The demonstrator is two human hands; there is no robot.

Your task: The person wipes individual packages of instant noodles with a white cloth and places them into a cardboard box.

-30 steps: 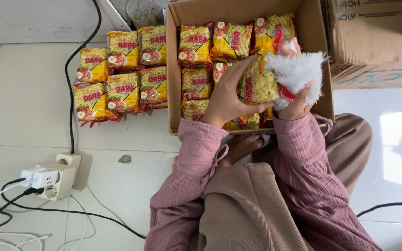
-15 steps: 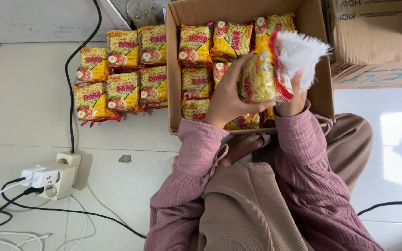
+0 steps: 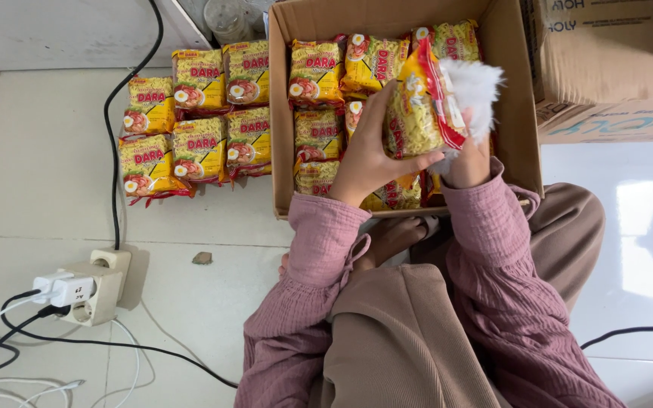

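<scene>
My left hand (image 3: 368, 155) grips a yellow instant-noodle packet (image 3: 417, 109) and holds it upright over the open cardboard box (image 3: 527, 136). My right hand (image 3: 468, 160) holds a fluffy white cloth (image 3: 471, 91) pressed against the packet's right side. Below the hands, the box holds several more yellow packets (image 3: 317, 72) lying flat in rows. Both arms are in pink sleeves.
Several yellow packets (image 3: 198, 121) lie in rows on the pale floor left of the box. A second closed cardboard box (image 3: 606, 68) stands at the right. A white power strip (image 3: 88, 291) with plugs and black and white cables sits at the lower left. A black cable (image 3: 115, 151) runs up the floor.
The packet has turned from lying against the box contents to standing upright. The white cloth has moved up and along its right side.
</scene>
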